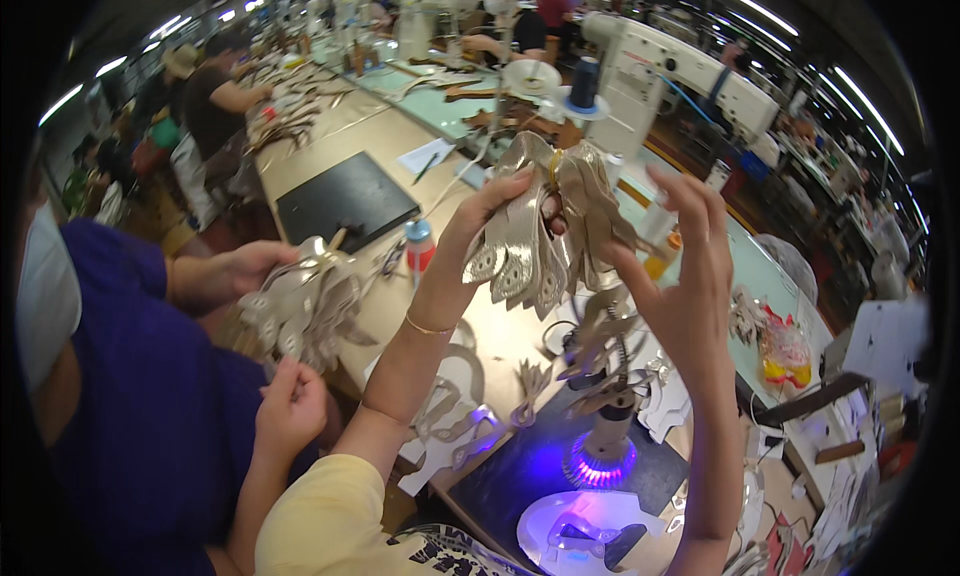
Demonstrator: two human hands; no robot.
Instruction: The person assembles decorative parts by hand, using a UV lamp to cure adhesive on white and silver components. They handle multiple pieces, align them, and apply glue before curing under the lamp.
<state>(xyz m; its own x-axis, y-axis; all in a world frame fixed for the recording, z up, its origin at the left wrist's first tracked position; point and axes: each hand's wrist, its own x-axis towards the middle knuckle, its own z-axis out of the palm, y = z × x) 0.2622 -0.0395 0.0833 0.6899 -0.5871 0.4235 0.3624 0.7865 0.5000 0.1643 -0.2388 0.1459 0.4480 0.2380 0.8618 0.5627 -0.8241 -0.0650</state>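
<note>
A bundle of shiny beige-gold shoe-upper pieces (530, 241), bound near its top with a yellow band, is held up in front of me. My left hand (505, 196) grips its left side, some fingers hidden behind the pieces. Just to the right, my right hand (690, 256) is raised with thumb and fingers apart; its thumb is close to the bundle's edge, and whether they touch I cannot tell. Below the bundle stands a lamp (605, 441) glowing violet, with more beige pieces hanging around its stem. Under its light lies a white cut piece (575, 536).
On my left, a person in purple holds a similar bundle (305, 306). A black board (347, 201) and a red-capped bottle (419, 248) are on the table. Sewing machines (650, 71) and a blue thread cone (584, 84) stand beyond. Loose cut pieces (450, 411) lie near the lamp.
</note>
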